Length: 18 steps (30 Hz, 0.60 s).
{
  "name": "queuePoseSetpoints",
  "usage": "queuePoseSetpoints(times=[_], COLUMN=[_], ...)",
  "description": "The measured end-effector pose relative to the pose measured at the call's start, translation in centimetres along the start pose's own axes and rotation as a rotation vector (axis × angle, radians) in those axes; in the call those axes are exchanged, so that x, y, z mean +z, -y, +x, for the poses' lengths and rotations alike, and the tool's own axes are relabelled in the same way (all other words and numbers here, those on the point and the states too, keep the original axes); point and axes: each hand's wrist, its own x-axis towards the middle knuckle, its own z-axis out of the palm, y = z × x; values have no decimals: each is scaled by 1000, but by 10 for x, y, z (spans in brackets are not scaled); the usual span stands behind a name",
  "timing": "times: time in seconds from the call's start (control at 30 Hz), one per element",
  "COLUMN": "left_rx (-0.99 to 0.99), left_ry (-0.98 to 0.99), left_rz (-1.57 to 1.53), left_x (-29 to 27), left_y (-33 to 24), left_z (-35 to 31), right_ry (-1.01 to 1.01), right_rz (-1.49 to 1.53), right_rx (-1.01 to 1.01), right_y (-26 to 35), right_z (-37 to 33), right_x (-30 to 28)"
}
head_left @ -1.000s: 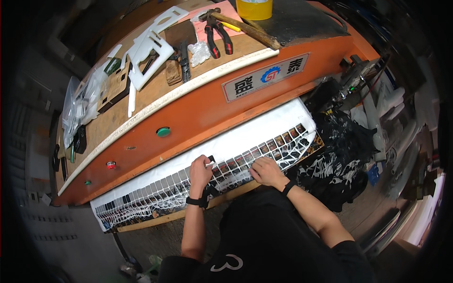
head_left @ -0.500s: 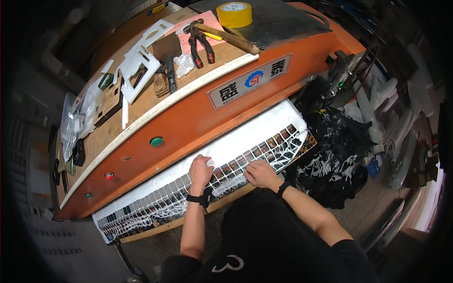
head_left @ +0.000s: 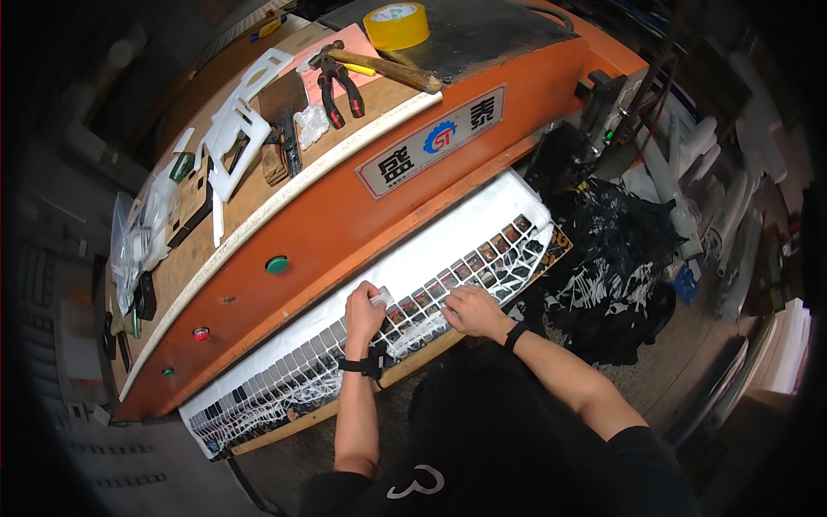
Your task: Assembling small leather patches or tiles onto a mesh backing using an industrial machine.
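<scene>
Black fabric of the person's own top was seen at the lower edge, with both bare forearms rising from it toward a long white sheet [head_left: 431, 250] laid along the front of an orange machine [head_left: 345, 215]. On the sheet's near edge a strip of small dark rectangular pieces [head_left: 448, 277] was set in a white cut-out lattice, running from lower left to upper right. The left hand [head_left: 364, 312], a black band at its wrist, was placed on this strip about midway along it, its fingers curled and what looked like a small white scrap of the lattice pinched at the fingertips [head_left: 379, 297]. The right hand [head_left: 469, 310], also banded in black at the wrist, was laid just beside it on the same strip, fingers bent and pressed down on the lattice; whether anything was gripped under them could not be told. A heap of black-and-white patterned cloth [head_left: 612, 276] was seen to the right of the sheet's far end. On the machine's sloping front a green button [head_left: 276, 264] and a red button [head_left: 201, 333] were seen. Farther off, on the wooden top, red-handled pliers [head_left: 338, 82], a wooden-handled hammer [head_left: 388, 69], white plastic cut-outs [head_left: 241, 129] and a yellow roll of tape [head_left: 395, 24] were laid out
</scene>
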Motion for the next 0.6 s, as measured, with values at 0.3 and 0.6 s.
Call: queuePoseSetpoints(times=[0.3,0.6], left_rx=[-230,-44], left_ry=[329,175], left_rz=[-474,23], left_x=[-3,12], left_y=[-20,-26], left_z=[14,14], right_ry=[-15,62], right_rz=[-52,-6], right_rx=[-121,-100], right_y=[4,10], right_z=[-4,-15], right_x=[2,3])
